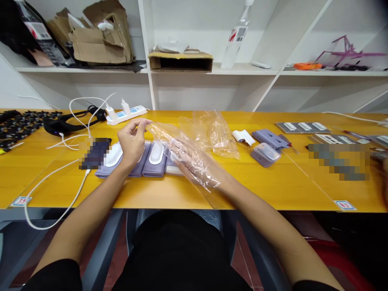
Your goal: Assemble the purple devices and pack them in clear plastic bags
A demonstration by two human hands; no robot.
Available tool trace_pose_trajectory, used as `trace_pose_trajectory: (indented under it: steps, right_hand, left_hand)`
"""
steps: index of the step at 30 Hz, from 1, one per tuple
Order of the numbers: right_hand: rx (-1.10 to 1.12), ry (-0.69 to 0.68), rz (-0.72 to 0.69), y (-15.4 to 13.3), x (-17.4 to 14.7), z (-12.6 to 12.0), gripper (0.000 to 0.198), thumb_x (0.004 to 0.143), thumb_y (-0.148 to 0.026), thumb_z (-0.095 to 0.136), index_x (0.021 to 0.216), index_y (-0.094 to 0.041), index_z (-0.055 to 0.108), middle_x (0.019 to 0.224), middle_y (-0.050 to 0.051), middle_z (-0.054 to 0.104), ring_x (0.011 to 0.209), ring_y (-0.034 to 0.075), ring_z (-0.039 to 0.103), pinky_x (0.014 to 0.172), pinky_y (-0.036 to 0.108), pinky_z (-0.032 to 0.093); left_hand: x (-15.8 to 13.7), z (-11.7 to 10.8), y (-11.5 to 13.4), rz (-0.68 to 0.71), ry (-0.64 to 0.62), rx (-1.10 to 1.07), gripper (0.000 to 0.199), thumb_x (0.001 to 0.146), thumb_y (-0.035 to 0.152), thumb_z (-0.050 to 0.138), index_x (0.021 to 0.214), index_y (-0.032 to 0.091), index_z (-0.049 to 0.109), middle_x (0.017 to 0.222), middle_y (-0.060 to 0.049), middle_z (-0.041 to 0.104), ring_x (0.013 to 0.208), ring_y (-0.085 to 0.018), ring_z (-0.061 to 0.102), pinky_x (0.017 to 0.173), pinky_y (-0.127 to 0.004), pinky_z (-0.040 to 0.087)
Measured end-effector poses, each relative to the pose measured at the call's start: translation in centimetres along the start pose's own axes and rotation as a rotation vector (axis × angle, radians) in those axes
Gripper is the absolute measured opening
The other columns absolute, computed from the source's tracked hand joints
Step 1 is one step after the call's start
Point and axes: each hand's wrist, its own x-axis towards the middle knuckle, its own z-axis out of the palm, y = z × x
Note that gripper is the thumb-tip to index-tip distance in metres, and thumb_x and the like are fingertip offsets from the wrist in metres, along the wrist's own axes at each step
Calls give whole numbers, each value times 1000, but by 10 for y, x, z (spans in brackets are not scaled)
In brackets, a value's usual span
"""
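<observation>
Thumb-and-finger pinch: the left hand (132, 140) grips a clear plastic bag (181, 148) by its edge, at twelve o'clock from the torso (178, 250); the right hand (195, 161), film-covered, points toward ten, fingers extended. Steady tension should limit clinging.

Nothing legible — red marks on the table's (273, 186) left sticker (21, 201) and right sticker (345, 205) too blurred.

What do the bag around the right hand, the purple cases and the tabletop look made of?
Clear bag: thin, glossy plastic film; the right hand shows through, with crinkled highlights.
Purple cases: probably molded hard plastic, satin; even color, rounded edges.
Tabletop: perhaps wood or wood-look laminate, smooth; faint grain-like streaks, soft sheen.
</observation>
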Motion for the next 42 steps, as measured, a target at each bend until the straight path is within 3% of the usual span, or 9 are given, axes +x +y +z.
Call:
trace_pose_trajectory:
  steps: [15, 19, 23, 27, 31, 33, 36, 39, 42]
  right_hand:
    - [48, 98, -129, -11, 2, -17, 84, 115, -18, 61, 190, -30, 26, 178, 17, 60, 168, 38, 57, 137, 64, 53]
    - [66, 160, -113, -6, -1, -24, 85, 113, -13, 53, 190, -30, 25, 177, 15, 62, 164, 35, 63, 134, 59, 57]
    - [54, 249, -103, 1, -2, -29, 72, 111, -14, 58, 182, -25, 46, 165, 17, 73, 149, 35, 75, 121, 53, 66]
    - [179, 370, 75, 6, -1, -23, 44, 114, -19, 59, 155, -26, 72, 139, 12, 86, 125, 30, 85, 106, 48, 71]
    - [279, 580, 260, 10, 3, -15, 23, 110, -26, 68, 132, -28, 75, 109, 6, 84, 94, 23, 82, 85, 42, 70]
    - [194, 637, 292, 14, 4, -16, 25, 104, -27, 76, 128, -29, 72, 98, 2, 74, 78, 19, 69, 71, 38, 61]
    - [64, 582, 298, 21, 5, -19, 42, 98, -28, 80, 139, -30, 70, 92, -1, 62, 70, 17, 54, 63, 36, 50]
    - [44, 524, 328, 26, 4, -17, 47, 99, -28, 77, 145, -30, 70, 79, -5, 55, 65, 18, 52, 64, 36, 50]
    - [177, 580, 445, 26, 5, -14, 32, 99, -29, 76, 132, -28, 73, 70, -8, 54, 60, 16, 51, 60, 33, 47]
  left_hand:
    - [31, -21, -26, 4, 250, 69, 30, 111, 46, 76, 95, 21, 82, 98, -6, 86, 91, -18, 82, 77, -30, 62]
    - [35, -24, -26, -4, 297, 37, 41, 109, 60, 75, 95, 22, 78, 97, -6, 84, 91, -19, 82, 73, -31, 60]
    - [40, -26, -30, -10, 303, 35, 51, 108, 75, 70, 97, 26, 73, 98, -5, 82, 94, -20, 80, 70, -34, 59]
    - [46, -31, -38, -18, 292, 34, 57, 106, 81, 67, 103, 25, 68, 100, -4, 79, 95, -16, 77, 68, -34, 56]
    - [51, -35, -43, -43, 315, 29, 65, 99, 87, 70, 106, 23, 66, 100, -3, 76, 96, -15, 76, 64, -32, 47]
    - [51, -35, -42, -66, 325, -16, 62, 97, 87, 73, 103, 26, 66, 102, -5, 76, 98, -17, 76, 60, -30, 48]
    - [49, -33, -38, -95, 314, -109, 55, 95, 84, 79, 100, 31, 65, 107, -7, 76, 100, -21, 75, 55, -30, 53]
    - [46, -30, -35, -103, 305, -163, 51, 95, 79, 82, 100, 32, 64, 109, -8, 76, 102, -22, 75, 56, -30, 57]
    - [44, -28, -34, -98, 292, -174, 47, 99, 75, 81, 101, 32, 63, 111, -8, 75, 104, -23, 74, 60, -30, 61]
